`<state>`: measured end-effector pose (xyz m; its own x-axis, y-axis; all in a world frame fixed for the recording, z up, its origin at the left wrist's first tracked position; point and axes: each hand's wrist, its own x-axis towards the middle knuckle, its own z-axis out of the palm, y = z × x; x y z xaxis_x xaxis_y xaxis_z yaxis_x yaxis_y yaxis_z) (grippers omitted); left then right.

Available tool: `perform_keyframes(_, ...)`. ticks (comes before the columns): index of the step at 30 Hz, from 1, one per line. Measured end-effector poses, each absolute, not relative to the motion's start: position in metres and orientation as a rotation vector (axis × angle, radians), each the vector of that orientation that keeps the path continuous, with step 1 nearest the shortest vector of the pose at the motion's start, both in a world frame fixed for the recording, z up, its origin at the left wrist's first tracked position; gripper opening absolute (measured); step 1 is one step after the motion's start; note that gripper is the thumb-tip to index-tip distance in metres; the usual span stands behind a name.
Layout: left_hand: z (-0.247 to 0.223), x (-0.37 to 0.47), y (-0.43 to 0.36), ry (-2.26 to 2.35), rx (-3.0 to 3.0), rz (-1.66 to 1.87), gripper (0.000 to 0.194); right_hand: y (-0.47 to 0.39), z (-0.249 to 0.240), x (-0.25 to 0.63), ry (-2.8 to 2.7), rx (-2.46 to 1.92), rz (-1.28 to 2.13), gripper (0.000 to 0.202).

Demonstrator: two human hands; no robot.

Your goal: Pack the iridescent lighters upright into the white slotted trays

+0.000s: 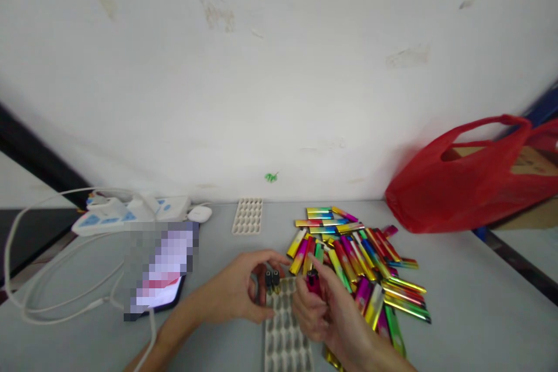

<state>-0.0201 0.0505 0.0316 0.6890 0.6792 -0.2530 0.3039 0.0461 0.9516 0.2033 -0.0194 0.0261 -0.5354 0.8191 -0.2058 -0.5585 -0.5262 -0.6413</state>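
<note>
My right hand grips a magenta lighter with its dark top upward, over the right side of a pale tray with rows of small cells. At the tray's far left corner, my left hand is curved with thumb and fingers apart. Two black-topped lighters stand upright there, between that thumb and the fingers; whether the fingers touch them is unclear. To the right of the tray spreads a loose pile of shiny lighters in gold, red, green, blue and magenta, partly hidden by my right hand.
A second, smaller-looking celled tray lies near the wall. On the left are a phone with a blurred screen, a white power strip, a white charger and looping cables. A red plastic bag holding cardboard stands at the back right.
</note>
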Motion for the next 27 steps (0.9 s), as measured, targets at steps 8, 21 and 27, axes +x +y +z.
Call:
perform_keyframes(8, 0.036, -0.019, 0.051, 0.833, 1.589, 0.326, 0.07, -0.026, 0.013, 0.191, -0.591, -0.752, 2.088, 0.073)
perform_keyframes(21, 0.032, -0.021, 0.053, 0.839, 1.584, 0.305, 0.071, -0.027, 0.007, 0.188, -0.624, -0.849, 2.042, 0.072)
perform_keyframes(27, 0.035, -0.021, 0.053, 0.864, 1.638, 0.297, 0.068, -0.026, 0.014, 0.191, -0.645, -0.884, 2.09, 0.075)
